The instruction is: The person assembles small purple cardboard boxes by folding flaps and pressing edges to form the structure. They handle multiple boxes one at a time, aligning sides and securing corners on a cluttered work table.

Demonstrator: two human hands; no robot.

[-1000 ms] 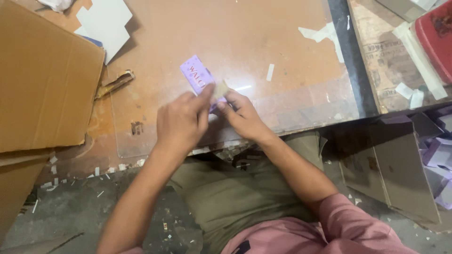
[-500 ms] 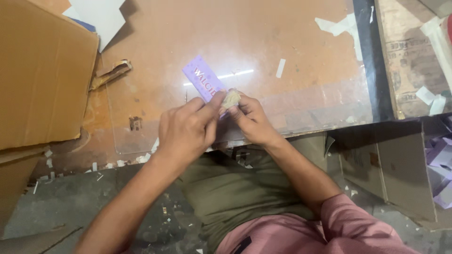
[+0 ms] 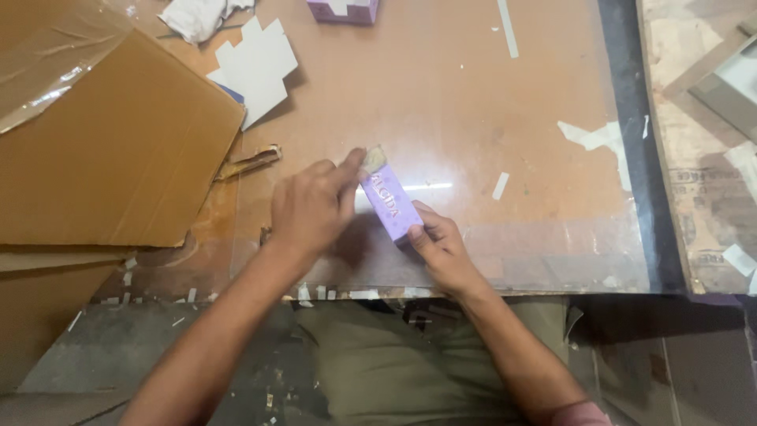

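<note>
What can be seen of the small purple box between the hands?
The small purple box is a slim, printed carton, apparently thin card. It lies flat and diagonal on the glossy brown table. The left hand touches its far end with a pale scrap at the fingertips; the right hand holds its near end.

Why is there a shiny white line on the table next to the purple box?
In the head view, that white streak is glare: a light above reflects off the clear glossy sheet over the brown table. The small purple rectangular box looks sharp, held between the left hand and right hand; a soft shadow sits under the hands.
</note>
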